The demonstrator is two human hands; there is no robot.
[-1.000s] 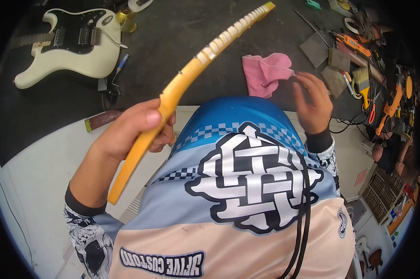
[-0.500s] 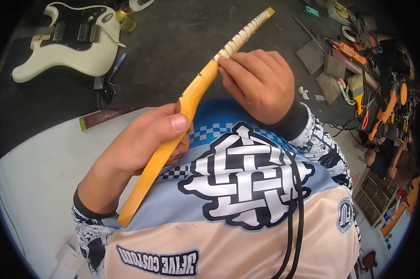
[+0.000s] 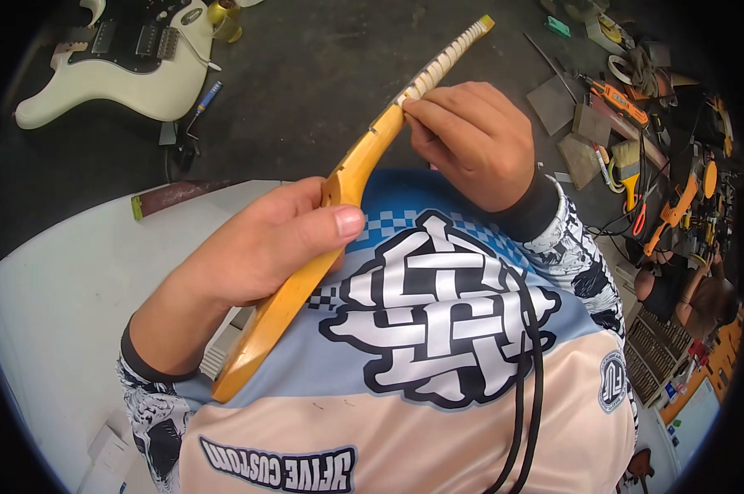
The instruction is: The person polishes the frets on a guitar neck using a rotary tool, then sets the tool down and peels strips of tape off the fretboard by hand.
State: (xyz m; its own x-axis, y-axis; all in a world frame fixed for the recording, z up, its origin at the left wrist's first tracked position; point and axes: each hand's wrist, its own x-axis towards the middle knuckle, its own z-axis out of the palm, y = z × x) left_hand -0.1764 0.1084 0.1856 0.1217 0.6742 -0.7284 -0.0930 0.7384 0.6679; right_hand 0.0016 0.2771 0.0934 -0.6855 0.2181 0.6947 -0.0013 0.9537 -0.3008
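Observation:
A guitar neck (image 3: 374, 152) of glossy amber wood runs diagonally in front of my chest. Its paddle-shaped headstock end points to the lower left. Cream strips of tape (image 3: 440, 67) cover the fretboard toward the upper right, with narrow gaps between them. My left hand (image 3: 285, 239) is closed round the neck near the headstock, thumb laid across it. My right hand (image 3: 479, 140) is in a pinch at the lower end of the taped stretch, fingertips on the tape there. The thumb tip of that hand is mostly hidden.
A white electric guitar body (image 3: 154, 82) lies at the dark table's upper left, near a blue-handled tool (image 3: 209, 97). On the right are a brush (image 3: 627, 169), scissors (image 3: 642, 214), an orange cutter (image 3: 615, 99) and flat plates (image 3: 551, 100). Another person (image 3: 705, 300) is at far right.
The neck and both hands have shifted slightly right, and the neck has rolled a little, showing more of its side. Both hands keep their grip.

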